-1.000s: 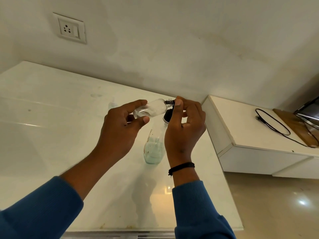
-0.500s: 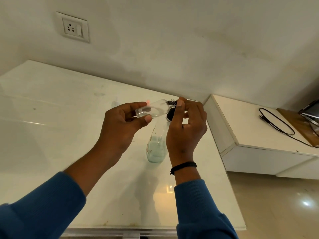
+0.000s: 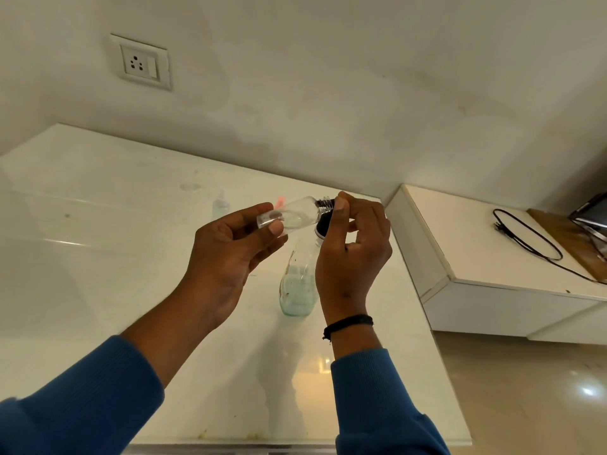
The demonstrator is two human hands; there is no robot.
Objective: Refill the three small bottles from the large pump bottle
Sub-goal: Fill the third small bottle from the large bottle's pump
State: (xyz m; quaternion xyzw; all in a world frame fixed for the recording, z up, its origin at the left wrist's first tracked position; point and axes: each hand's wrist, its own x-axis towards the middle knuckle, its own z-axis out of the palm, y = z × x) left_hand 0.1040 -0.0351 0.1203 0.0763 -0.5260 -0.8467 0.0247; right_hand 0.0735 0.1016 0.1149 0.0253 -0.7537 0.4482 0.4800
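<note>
Below the hands, a big bottle [image 3: 297,287] is standing on the counter [image 3: 98,257]. The left hand [image 3: 230,254] is pinching a small bottle [image 3: 292,215] sideways; the right hand [image 3: 353,247] is gripping its threaded neck. Beyond, another small bottle [image 3: 220,206] is standing.

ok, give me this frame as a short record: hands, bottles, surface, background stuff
left hand: holds a small clear bottle on its side, neck toward the right hand
right hand: fingers pinched at the small bottle's threaded neck; a dark cap partly hidden behind them
large bottle: stands on the white counter below the hands, pale liquid in its lower part
other small bottle: upright on the counter, farther back
background: wall socket; black cable on the side cabinet
</note>
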